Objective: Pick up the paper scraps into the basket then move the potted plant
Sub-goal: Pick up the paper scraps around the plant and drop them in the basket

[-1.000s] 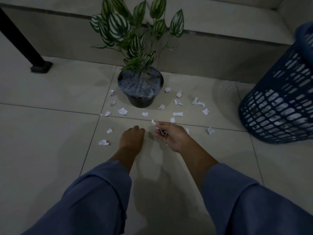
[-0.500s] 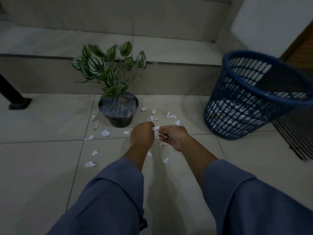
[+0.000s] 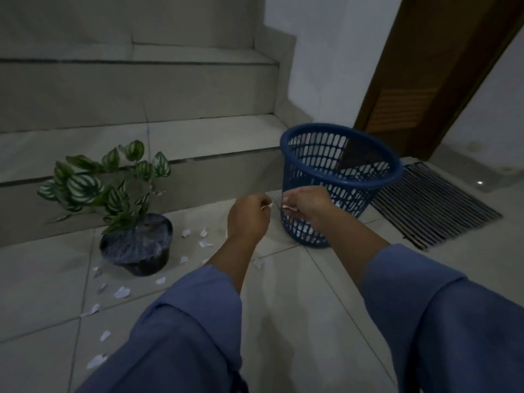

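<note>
In the head view, both hands were raised above the tiled floor (image 3: 297,321), close together and just in front of the near wall of the blue plastic basket (image 3: 340,177). The left hand (image 3: 248,215) was curled into a loose fist, its thumb and forefinger pinched on a small white paper scrap (image 3: 267,206) that showed at the fingertips. The right hand (image 3: 307,205) was likewise closed, its fingers nipped on another white scrap (image 3: 289,207) that stuck out toward the left hand. The two hands were near each other but apart. Both forearms came out of loose blue sleeves (image 3: 187,330).

The basket stood upright on the floor, at the foot of the tiled steps (image 3: 141,131), with a dark ribbed mat (image 3: 433,205) just to its right and a brown louvred door (image 3: 411,80) behind it. The potted plant (image 3: 136,242), with striped green leaves in a dark pot, stood to the left of the hands against the lowest step, well apart from the basket. More loose scraps (image 3: 122,292) lay scattered on the tiles around the pot and toward the near left.
</note>
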